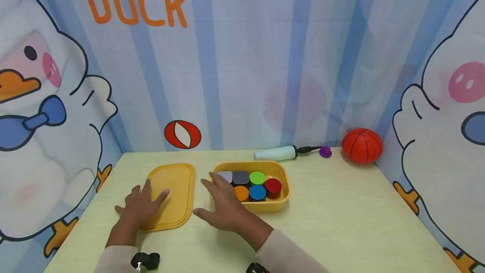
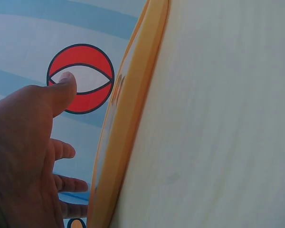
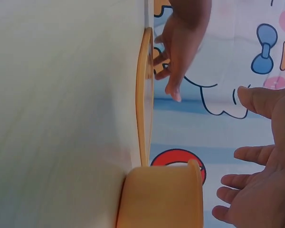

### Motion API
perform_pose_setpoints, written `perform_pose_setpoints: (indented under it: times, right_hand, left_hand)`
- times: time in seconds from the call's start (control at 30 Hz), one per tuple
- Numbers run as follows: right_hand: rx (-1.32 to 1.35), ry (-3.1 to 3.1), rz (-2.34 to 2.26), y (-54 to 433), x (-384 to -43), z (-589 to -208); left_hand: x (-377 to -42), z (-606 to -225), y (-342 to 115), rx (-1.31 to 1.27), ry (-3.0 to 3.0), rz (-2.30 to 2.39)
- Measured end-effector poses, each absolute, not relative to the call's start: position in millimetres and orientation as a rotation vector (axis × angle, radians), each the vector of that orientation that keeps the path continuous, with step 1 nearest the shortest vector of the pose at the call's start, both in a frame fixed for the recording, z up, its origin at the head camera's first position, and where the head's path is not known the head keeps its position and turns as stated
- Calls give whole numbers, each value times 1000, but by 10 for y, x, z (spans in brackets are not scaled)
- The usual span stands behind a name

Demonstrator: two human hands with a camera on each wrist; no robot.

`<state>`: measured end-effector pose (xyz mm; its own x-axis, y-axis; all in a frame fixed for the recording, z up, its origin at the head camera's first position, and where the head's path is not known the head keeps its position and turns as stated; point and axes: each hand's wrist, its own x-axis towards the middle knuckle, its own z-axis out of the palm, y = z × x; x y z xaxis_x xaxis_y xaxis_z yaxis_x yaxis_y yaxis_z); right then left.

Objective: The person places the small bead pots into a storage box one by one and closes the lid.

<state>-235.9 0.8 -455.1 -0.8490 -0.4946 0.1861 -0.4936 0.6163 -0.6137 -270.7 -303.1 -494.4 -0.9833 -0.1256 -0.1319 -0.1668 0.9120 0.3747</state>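
Observation:
A flat yellow lid point(image 1: 175, 199) with rounded corners lies on the table. My left hand point(image 1: 139, 207) is over its left edge with the fingers spread; in the left wrist view the fingertips come close to the lid's rim point(image 2: 128, 114), and contact cannot be told. Beside the lid stands a yellow box point(image 1: 265, 207) holding several small coloured pieces, among them a green one point(image 1: 257, 177), a blue one point(image 1: 257, 192) and a red one point(image 1: 273, 188). My right hand point(image 1: 227, 209), fingers apart and holding nothing, hides the box's front left corner. The right wrist view shows it above the box wall point(image 3: 156, 199).
Along the back of the table lie a white hand pump point(image 1: 275, 153) with a black nozzle and a small purple piece point(image 1: 325, 151). A red ball point(image 1: 362, 145) sits at the back right corner. A printed curtain point(image 1: 250, 54) hangs behind the table.

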Motion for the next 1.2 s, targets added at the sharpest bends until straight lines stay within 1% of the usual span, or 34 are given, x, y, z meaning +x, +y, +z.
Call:
perform_pose_setpoints:
  times: [0.27,0.53,0.67,0.97,1.2]
  right_hand:
    - [-950,2867,-858,-272,-2327,-4556]
    - [-927,2869,-744,-537,-2301,-4509]
    - [-924,2884,-654,-672,-2331,-4558]
    - [-833,2880,-545,-862,-2402,-4668]
    - [-638,2856,-646,-901,-2468,-4756]
  left_hand:
    - [-2676,-4931,-2999,-217,2975,612]
    - [-2657,-4987,-3026,-242,3020,530]
    - [-2648,-5012,-3049,-247,3031,499]
    - [-2643,-5081,-3037,-244,3053,464]
    - [-2621,-5065,-3031,-231,3052,469]
